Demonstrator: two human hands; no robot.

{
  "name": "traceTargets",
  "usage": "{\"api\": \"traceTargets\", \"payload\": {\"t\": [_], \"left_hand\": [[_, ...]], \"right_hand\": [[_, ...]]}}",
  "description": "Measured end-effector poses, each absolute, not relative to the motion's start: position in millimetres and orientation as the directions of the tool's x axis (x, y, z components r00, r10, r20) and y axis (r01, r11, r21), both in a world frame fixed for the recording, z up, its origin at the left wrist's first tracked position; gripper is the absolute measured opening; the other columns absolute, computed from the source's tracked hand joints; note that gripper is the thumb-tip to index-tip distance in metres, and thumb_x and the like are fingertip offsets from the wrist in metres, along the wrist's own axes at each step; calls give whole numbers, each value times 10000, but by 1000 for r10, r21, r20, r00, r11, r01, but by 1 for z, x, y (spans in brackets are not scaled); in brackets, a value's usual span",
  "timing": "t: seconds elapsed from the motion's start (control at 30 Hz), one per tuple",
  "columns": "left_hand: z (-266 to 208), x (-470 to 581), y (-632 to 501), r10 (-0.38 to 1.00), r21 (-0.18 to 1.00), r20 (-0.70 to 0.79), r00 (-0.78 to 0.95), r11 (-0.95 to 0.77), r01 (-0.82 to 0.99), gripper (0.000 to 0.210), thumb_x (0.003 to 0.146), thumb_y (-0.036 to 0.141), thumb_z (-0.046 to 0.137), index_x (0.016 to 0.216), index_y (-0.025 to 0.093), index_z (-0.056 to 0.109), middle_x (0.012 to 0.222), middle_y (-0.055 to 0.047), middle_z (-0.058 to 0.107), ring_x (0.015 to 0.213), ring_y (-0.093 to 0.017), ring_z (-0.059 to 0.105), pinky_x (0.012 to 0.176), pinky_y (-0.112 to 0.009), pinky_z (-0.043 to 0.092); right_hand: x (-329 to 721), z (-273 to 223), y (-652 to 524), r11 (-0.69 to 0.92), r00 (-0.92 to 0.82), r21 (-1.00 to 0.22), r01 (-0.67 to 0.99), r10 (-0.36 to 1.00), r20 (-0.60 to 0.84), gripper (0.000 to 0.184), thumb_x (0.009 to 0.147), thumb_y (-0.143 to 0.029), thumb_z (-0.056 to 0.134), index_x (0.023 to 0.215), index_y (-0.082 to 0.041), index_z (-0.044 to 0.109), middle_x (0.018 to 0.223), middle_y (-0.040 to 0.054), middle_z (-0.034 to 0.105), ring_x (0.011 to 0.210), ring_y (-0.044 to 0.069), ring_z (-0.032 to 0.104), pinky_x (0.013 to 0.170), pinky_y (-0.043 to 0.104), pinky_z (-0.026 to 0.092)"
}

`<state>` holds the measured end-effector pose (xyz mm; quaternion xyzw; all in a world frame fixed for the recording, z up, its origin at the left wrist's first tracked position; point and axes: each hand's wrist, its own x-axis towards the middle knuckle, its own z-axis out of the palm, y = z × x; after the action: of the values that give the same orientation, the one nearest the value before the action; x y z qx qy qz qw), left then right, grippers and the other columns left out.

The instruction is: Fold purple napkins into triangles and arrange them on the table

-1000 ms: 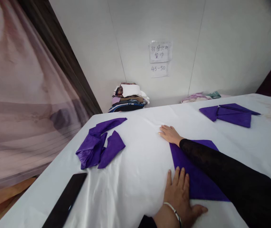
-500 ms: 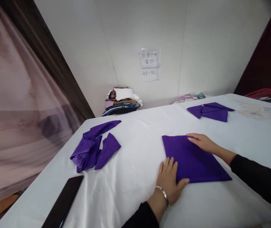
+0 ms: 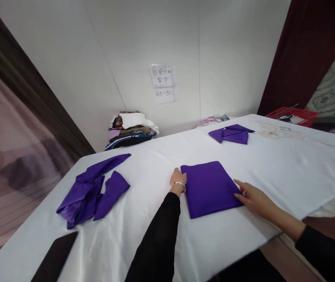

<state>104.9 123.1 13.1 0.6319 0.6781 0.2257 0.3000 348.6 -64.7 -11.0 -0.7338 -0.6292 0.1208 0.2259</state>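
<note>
A purple cloth napkin [image 3: 210,190], folded into a flat four-sided shape, lies on the white-covered table [image 3: 155,239]. At its upper left corner is my left hand [image 3: 178,178], with a silver bangle at the wrist. Its fingers are curled and closed at the napkin's edge; the fingertips are partly hidden. My right hand [image 3: 254,197] touches the napkin's right edge near the lower corner. There the thumb rests on the cloth, and a gap shows between thumb and forefinger.
To the left lies a crumpled purple cloth [image 3: 87,196], with a dark flat object [image 3: 57,254] nearer me. Another folded purple cloth [image 3: 235,135] is at the far right. Beyond the table are a clothes stack [image 3: 132,131] and a red basket [image 3: 305,115]. Paper signs [image 3: 163,82] hang on the wall.
The napkin's long right-hand point no longer shows; its outline is now nearly square. My left hand went from flat on its lower left to the upper left corner, my right hand to the right edge. The view swung right.
</note>
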Motion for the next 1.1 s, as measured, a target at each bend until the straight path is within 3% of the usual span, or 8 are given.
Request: {"api": "traceTargets", "payload": {"t": [0.2,0.33,0.43,0.53,0.6,0.77,0.97,1.1], "left_hand": [[8,78,125,992,634,-72,-106,128,763,509,762,224,516,1260,184,420,1051,-104,658,1019,-240,587,819,-323,446],[8,29,124,968,593,-28,-250,217,775,497,786,264,482,1269,181,399,1029,-107,659,998,-259,592,797,-353,455],[11,-2,116,954,576,19,-300,234,783,499,785,321,506,1253,177,410,998,-96,661,948,-258,604,764,-360,468],[14,-10,95,947,569,134,-292,168,805,479,824,358,463,1261,178,387,1121,-96,594,976,-225,580,795,-350,459],[12,-2,75,955,553,231,-187,29,833,406,842,328,444,1224,192,424,1139,-80,565,989,-197,564,822,-326,448],[3,29,26,866,398,368,340,-477,784,140,825,240,482,923,198,573,868,-22,587,826,-155,566,731,-273,464],[-1,35,11,809,273,322,492,-577,770,138,799,272,557,918,212,592,886,-13,603,836,-173,541,764,-309,454],[-1,33,11,789,213,337,513,-595,775,97,820,230,518,870,218,600,847,-11,610,800,-172,534,735,-306,439]], "right_hand": [[340,-9,-58,-60,126,-434,899,984,125,467,826,-353,439,1284,-266,422,971,39,606,786,188,594,663,303,465],[328,-2,-37,31,67,-480,877,980,186,456,838,-335,438,1289,-273,414,1060,43,604,793,182,604,681,318,488],[308,8,-18,159,10,-546,823,956,293,440,858,-363,430,1291,-285,409,1196,49,551,973,209,575,756,348,503],[275,19,0,318,-61,-549,773,898,435,431,876,-366,413,1300,-286,406,1265,55,511,1128,231,493,873,395,467],[244,24,9,425,-133,-520,741,852,507,444,884,-352,408,1319,-269,386,1273,71,509,1164,233,464,950,426,410],[182,26,23,565,-296,-450,692,790,537,449,896,-316,382,1341,-265,348,1317,67,475,1225,230,399,1029,499,287],[245,-5,40,477,-195,-414,775,804,561,310,808,-146,437,1051,-218,615,1145,70,608,1119,238,504,976,492,358],[310,-24,37,372,-121,-435,820,855,504,263,810,-157,453,960,-228,658,1065,61,644,1071,228,540,928,441,430]]}}
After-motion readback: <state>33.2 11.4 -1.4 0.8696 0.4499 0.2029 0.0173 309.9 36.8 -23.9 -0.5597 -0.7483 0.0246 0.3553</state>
